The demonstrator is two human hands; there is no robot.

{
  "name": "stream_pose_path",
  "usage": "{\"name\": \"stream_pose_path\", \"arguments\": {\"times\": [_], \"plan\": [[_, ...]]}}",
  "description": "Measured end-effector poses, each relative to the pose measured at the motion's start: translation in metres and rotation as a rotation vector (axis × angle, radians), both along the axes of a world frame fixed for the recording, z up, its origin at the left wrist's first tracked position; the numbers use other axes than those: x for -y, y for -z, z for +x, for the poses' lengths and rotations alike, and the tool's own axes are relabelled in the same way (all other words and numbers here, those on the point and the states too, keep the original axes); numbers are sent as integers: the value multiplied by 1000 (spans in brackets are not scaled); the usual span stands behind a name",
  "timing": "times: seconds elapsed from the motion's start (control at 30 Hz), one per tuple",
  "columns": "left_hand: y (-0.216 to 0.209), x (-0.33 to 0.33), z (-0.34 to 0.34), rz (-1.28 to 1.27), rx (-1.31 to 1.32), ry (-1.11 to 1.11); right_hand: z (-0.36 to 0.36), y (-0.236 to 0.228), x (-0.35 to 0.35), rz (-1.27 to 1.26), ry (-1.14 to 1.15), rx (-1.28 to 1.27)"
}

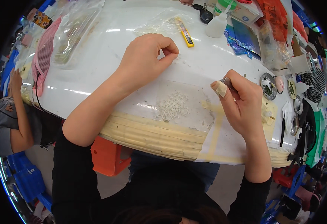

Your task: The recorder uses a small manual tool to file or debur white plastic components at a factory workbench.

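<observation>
My left hand (146,56) is over the middle of the white table, thumb and forefinger pressed together in a pinch. Whatever sits between those fingertips is too small to make out. On the right, my right hand (243,100) is closed around a small grey metal tool (228,83), mostly hidden by the fingers. Pale tape (221,88) wraps the thumb of that hand. Between and below the hands, a pile of tiny whitish pieces (174,106) lies spread on a clear sheet (202,125). Beyond my left fingertips rests a slim yellow case (186,36).
Masking tape (152,136) covers the near table edge. A white squeeze bottle (216,26), car key (206,15) and blue shiny packets (246,37) stand or lie at the back. Round metal dishes (268,86) sit right. At left are a pink mesh item (46,52) and another person's arm (17,97).
</observation>
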State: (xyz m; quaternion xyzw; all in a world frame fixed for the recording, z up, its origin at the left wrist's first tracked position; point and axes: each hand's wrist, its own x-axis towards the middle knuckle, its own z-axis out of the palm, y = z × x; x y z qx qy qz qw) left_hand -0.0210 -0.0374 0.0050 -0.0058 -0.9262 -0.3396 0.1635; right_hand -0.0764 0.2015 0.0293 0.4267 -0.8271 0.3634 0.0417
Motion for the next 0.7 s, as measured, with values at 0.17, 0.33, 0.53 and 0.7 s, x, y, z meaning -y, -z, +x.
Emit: {"name": "stream_pose_path", "arguments": {"times": [0.17,0.33,0.53,0.7], "plan": [[-6,-4,5,147,57,192,1,-1,1,-1,-6,16],[-3,-19,15,155,200,441,-1,2,0,9,-5,16],[2,-27,18,-25,19,498,-1,5,0,17,-13,11],[3,-29,17,-174,-116,556,-1,4,1,24,-11,15]]}}
